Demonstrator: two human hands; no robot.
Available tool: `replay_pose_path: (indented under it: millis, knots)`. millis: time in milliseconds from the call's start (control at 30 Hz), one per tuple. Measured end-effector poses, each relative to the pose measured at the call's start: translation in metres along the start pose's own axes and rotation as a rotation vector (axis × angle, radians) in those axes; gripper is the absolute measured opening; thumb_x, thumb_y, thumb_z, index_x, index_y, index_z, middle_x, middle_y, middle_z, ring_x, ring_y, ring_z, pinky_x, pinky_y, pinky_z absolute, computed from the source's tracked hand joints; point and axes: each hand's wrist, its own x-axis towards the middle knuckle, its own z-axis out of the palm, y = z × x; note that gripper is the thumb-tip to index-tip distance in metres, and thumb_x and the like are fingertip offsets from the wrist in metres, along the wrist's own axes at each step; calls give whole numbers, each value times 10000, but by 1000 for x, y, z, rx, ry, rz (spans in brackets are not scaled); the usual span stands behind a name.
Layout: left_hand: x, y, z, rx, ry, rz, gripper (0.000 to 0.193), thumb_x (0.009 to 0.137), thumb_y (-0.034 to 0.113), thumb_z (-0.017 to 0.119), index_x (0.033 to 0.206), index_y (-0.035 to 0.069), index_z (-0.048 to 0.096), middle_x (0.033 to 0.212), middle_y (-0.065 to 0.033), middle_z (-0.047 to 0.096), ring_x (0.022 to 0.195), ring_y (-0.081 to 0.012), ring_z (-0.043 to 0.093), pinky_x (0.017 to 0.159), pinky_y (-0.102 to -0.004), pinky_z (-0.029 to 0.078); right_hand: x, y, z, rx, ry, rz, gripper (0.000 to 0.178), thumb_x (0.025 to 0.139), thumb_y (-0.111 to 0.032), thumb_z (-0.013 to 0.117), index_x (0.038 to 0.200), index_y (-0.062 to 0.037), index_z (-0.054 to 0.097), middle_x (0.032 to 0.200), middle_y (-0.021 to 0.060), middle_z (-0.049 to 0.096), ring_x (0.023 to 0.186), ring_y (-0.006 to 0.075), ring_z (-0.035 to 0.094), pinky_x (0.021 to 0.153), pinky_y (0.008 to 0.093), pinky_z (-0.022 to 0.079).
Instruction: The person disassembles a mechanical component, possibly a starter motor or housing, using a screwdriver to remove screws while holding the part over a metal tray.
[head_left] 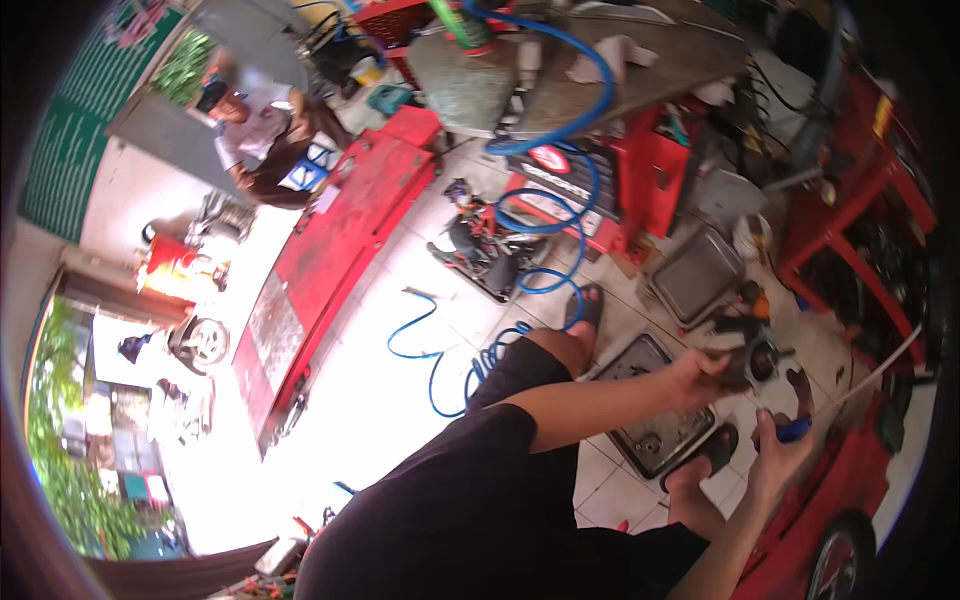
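My left hand (700,378) reaches out at the right, its fingers closed around a dark metal part (757,362) with a rounded body and a short stub. Just below and to the right of it, my right hand (780,450) grips a blue-handled tool (795,430); its exact kind is unclear. A thin pale hose or rod (872,378) runs from near that hand up to the right. Beneath my left forearm, a dark-rimmed tray (640,462) on the tiles has small metal pieces in it.
A second grey tray (697,275) lies farther off. A blue coiled hose (545,280) hangs from the worktable (680,50) to the floor. The long red platform (345,235) stands left, a person (265,130) sitting behind it. A red rack (860,190) stands right.
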Motion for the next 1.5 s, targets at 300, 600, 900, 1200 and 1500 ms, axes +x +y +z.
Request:
replay_pose_path:
  millis: [300,600,900,1200,1500]
  knots:
    - [2,4,-2,-75,-98,-139,540,856,119,636,1345,-32,463,1323,-142,544,1251,-308,492,1071,-489,358,30,11,26,-112,-94,-181,811,695,52,735,1427,18,389,711,-27,489,610,56,441,545,205,354]
    - [2,-5,6,-100,-29,-199,516,882,96,606,1357,-24,443,1362,-160,503,1266,-334,471,1093,-508,341,25,20,5,-58,-166,-158,860,663,-75,867,1388,33,418,906,-12,558,722,65,485,629,201,397]
    - [-2,-3,8,-68,4,-264,454,913,147,599,1331,26,471,1316,-161,519,1234,-327,493,1013,-516,415,26,11,15,45,-129,-124,840,631,-30,859,1355,52,442,1234,95,563,1059,161,571,860,277,482]
    - [3,-3,8,218,95,-447,760,899,592,559,1409,52,398,1471,-174,346,1313,-381,393,1044,-545,358,28,19,7,6,-118,-197,844,631,14,839,1368,66,431,1274,145,551,1141,199,553,946,328,460]
    - [-5,-1,41,387,262,-467,934,846,779,416,1404,29,430,1490,-140,380,1354,-339,368,1089,-527,307,18,-12,30,-218,-220,-190,856,595,-16,834,1365,50,466,1226,115,603,1056,148,575,925,280,457]
